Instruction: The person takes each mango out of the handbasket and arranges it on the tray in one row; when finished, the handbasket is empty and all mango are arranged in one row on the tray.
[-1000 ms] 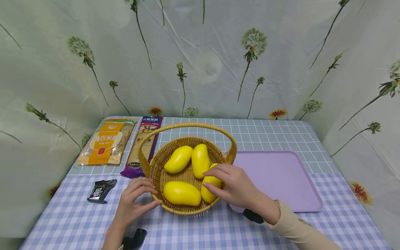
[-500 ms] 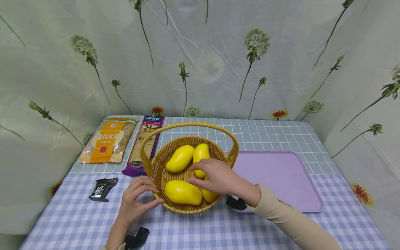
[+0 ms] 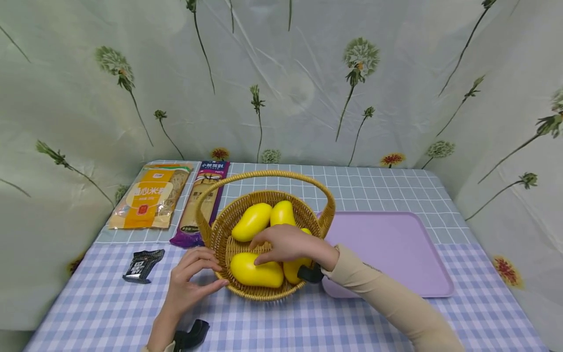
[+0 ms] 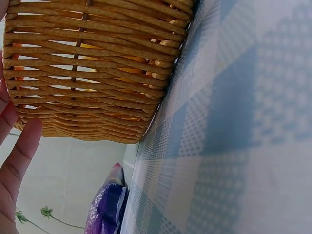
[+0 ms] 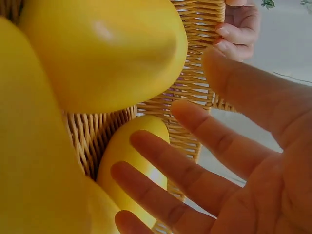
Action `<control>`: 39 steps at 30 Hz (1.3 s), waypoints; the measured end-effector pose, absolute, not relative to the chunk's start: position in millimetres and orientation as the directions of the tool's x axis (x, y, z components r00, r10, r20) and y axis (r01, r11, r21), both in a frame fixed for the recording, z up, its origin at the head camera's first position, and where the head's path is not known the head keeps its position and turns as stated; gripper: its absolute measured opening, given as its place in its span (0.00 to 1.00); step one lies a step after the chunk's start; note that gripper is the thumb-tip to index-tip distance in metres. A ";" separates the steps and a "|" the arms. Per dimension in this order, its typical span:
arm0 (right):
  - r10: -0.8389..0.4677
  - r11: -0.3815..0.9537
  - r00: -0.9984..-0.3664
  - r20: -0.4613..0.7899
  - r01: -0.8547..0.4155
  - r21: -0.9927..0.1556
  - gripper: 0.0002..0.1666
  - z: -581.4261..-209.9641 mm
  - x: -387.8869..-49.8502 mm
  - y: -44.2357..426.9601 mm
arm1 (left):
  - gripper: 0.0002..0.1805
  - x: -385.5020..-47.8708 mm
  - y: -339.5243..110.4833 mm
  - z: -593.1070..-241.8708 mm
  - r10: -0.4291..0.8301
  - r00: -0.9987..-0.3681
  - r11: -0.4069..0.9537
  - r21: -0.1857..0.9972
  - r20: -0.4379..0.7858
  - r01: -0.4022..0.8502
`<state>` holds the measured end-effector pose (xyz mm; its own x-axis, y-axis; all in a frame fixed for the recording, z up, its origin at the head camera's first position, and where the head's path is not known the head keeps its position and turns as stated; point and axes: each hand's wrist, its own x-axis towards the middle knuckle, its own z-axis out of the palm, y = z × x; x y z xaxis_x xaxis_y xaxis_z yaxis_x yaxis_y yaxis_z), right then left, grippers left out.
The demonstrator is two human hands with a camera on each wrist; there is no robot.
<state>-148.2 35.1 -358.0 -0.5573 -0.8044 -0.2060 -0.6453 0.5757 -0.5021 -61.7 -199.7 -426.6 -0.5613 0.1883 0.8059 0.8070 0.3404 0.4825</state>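
Note:
A round wicker basket (image 3: 220,210) with a tall arched handle holds several yellow mangoes, one mango (image 3: 250,222) at its back left and another mango (image 3: 246,274) at its front. My left hand (image 3: 186,276) grips the basket's left rim, its fingertips showing at the rim in the right wrist view. Over the basket's middle, my right hand (image 3: 286,244) hovers with fingers spread and nothing between them. It partly hides the back mango (image 3: 282,213) and the right one. In the right wrist view, gaps show between the right hand's fingertips (image 5: 183,109) and the front mango (image 5: 112,53).
A lilac tray (image 3: 387,254) lies right of the basket. To the left are a purple pasta packet (image 3: 200,205), an orange and clear food bag (image 3: 149,195) and a small black wrapper (image 3: 142,266). A floral curtain (image 3: 299,98) hangs behind the table.
My right hand has moved left, from the right mango to above the basket's middle and front mango. My left hand stays at the rim; the basket and mangoes have not visibly moved.

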 end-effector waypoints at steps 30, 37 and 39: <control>-0.797 0.604 -0.454 -0.399 -0.616 -0.505 0.33 -369.7 -158.7 3.3 | 0.18 -61.6 -199.9 -427.4 0.185 -0.565 0.331 0.490 0.804 0.806; -0.806 0.592 -0.423 -0.414 -0.593 -0.546 0.35 -373.7 -164.9 1.8 | 0.18 -61.6 -200.6 -427.5 0.184 -0.569 0.333 0.494 0.801 0.803; -0.810 0.587 -0.418 -0.412 -0.590 -0.554 0.35 -375.2 -165.6 1.9 | 0.18 -61.3 -200.6 -427.4 0.185 -0.572 0.334 0.496 0.799 0.801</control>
<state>-165.6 1.9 -375.2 -0.4182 -0.8096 -0.4120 -0.5901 0.5869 -0.5543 -61.3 -200.6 -427.4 -0.5719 0.1849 0.7992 0.8013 0.3344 0.4961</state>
